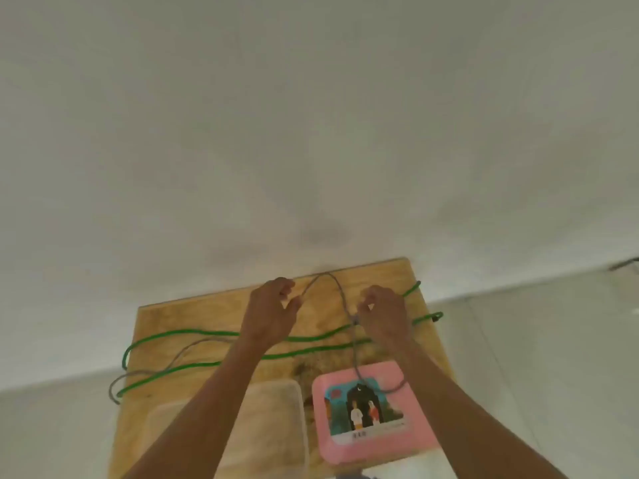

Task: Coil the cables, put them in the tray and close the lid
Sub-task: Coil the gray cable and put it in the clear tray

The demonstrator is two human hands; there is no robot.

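Both arms reaching up from the bottom of the frame over a plywood board (193,316) set against a pale wall. Left hand (271,311) pinching the grey cable (340,288) at centre frame, right hand (382,314) pinching the same cable just right of it, an arch of cable raised between them near the board's far edge. Grey cable trailing down across the pink lid (373,409) at lower right and looping off the board's left edge. Green cable (311,338) lying in two long runs across the board's middle, ends overhanging the left and right edges. Clear tray (276,420) at lower centre, just left of the lid, partly hidden by the left forearm. Bare board at upper left; pale floor on both sides.
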